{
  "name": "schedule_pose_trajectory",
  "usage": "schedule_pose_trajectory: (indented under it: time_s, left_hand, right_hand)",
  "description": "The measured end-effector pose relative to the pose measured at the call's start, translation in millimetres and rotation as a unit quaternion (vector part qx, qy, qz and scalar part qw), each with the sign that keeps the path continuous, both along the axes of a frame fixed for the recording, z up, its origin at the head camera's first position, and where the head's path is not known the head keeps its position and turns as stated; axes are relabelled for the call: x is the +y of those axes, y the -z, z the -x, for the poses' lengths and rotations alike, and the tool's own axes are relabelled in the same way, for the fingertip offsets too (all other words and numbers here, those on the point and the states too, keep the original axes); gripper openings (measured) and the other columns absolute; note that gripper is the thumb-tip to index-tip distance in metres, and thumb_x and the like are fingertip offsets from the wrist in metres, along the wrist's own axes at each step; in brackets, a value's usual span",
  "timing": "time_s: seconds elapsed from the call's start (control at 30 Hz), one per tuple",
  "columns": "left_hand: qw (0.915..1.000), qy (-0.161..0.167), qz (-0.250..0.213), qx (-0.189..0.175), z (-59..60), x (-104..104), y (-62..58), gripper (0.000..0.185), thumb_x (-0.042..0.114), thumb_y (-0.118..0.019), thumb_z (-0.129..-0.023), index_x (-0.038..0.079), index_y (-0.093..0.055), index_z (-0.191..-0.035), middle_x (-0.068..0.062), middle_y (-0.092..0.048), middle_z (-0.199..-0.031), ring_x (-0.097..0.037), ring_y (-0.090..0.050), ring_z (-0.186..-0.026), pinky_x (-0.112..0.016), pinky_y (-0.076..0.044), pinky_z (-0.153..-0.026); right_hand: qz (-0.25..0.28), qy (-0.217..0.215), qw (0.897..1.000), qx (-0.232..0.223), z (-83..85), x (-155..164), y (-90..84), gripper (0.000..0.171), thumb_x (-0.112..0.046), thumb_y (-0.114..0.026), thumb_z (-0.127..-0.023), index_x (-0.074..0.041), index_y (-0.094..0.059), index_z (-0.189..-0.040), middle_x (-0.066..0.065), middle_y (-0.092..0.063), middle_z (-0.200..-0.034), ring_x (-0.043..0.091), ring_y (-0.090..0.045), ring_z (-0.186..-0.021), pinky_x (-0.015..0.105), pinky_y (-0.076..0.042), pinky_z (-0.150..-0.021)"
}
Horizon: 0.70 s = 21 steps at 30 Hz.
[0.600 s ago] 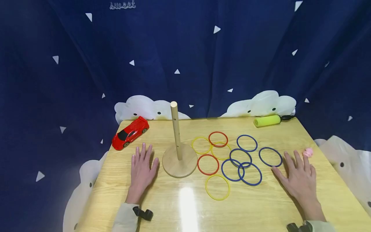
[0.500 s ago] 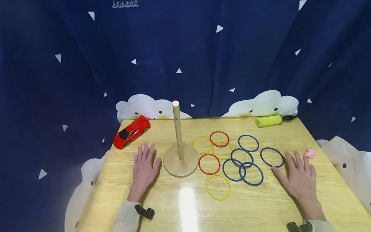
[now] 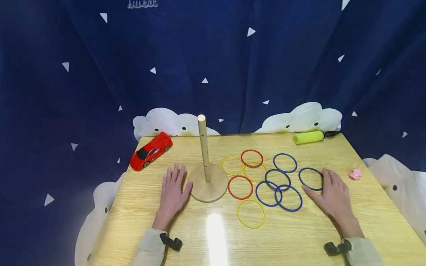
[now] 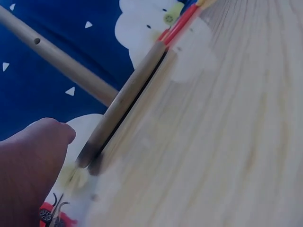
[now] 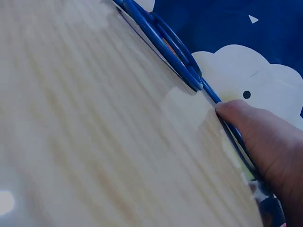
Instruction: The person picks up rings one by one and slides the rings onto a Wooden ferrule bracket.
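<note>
The light wooden table [image 3: 299,244] carries all the items, in front of a dark blue curtain [image 3: 213,66] printed with white triangles and clouds.

The wooden ring stand [image 3: 208,177], a round base with an upright peg, occupies the same position as 0.5 s ago. The left hand [image 3: 173,192] has shifted rightward toward it: it lay apart from the base earlier, and its fingers now lie flat and straight on the table with the thumb side at the base rim. The left wrist view shows the thumb [image 4: 52,135] just beside the base edge; contact cannot be confirmed.

The right hand [image 3: 331,195] has shifted leftward and away from the small pink toy [image 3: 355,173], which it nearly touched before and which now lies clear of it. The fingers are extended and flat. They now overlap the right edge of the rightmost blue plastic ring [image 3: 311,178], which lies flat on the table. The right wrist view shows one fingertip [image 5: 236,113] pressing on this ring. No finger curls around it.

The remaining blue, red and yellow rings [image 3: 263,177] lie between the stand and the right hand, unchanged. The red toy car [image 3: 150,150] and the yellow-green cylinder [image 3: 307,137] keep their places at the far edge.
</note>
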State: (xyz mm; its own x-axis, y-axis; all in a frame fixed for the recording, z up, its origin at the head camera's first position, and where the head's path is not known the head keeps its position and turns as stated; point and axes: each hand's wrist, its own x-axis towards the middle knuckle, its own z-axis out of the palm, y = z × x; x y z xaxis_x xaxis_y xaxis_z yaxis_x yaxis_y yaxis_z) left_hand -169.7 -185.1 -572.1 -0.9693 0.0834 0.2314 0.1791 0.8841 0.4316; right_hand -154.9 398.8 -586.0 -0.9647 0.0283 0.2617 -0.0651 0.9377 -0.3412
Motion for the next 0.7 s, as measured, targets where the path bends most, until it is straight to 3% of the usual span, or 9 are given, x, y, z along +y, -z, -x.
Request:
schedule_pose_trajectory:
  time_s: [0.23, 0.43, 0.7]
  left_hand:
    - [0.9992, 0.031, -0.016, -0.021, 2.5, 12, 6.4, 0.070, 0.053, -0.047, -0.107, 0.020, -0.029, -0.167, -0.012, -0.014, -0.175, -0.040, -0.009, -0.161, -0.062, -0.015, -0.127]
    - [0.9982, 0.046, -0.012, -0.037, 2.9, 11, 11.3, 0.071, 0.057, -0.043, -0.108, 0.021, -0.028, -0.167, -0.013, -0.024, -0.172, -0.034, -0.014, -0.161, -0.056, -0.015, -0.129]
    - [0.9973, 0.062, 0.009, -0.037, 3.2, 9, 16.0, 0.069, 0.058, -0.037, -0.109, 0.021, -0.030, -0.167, -0.011, -0.025, -0.172, -0.032, -0.013, -0.161, -0.054, -0.014, -0.130]
  right_hand:
    - [0.028, 0.020, 0.999, -0.019, 8.9, 2, 4.0, 0.112, -0.065, -0.072, -0.088, 0.014, -0.030, -0.154, 0.042, -0.034, -0.151, 0.064, -0.031, -0.136, 0.078, -0.029, -0.101]
    - [0.042, 0.032, 0.999, -0.012, 10.9, 3, 3.6, 0.103, -0.065, -0.076, -0.084, 0.014, -0.047, -0.143, 0.039, -0.040, -0.144, 0.064, -0.034, -0.129, 0.076, -0.030, -0.094]
    - [0.042, 0.048, 0.998, 0.009, 7.7, 2, 2.4, 0.094, -0.064, -0.081, -0.079, 0.011, -0.058, -0.130, 0.035, -0.048, -0.136, 0.058, -0.041, -0.123, 0.071, -0.035, -0.089]
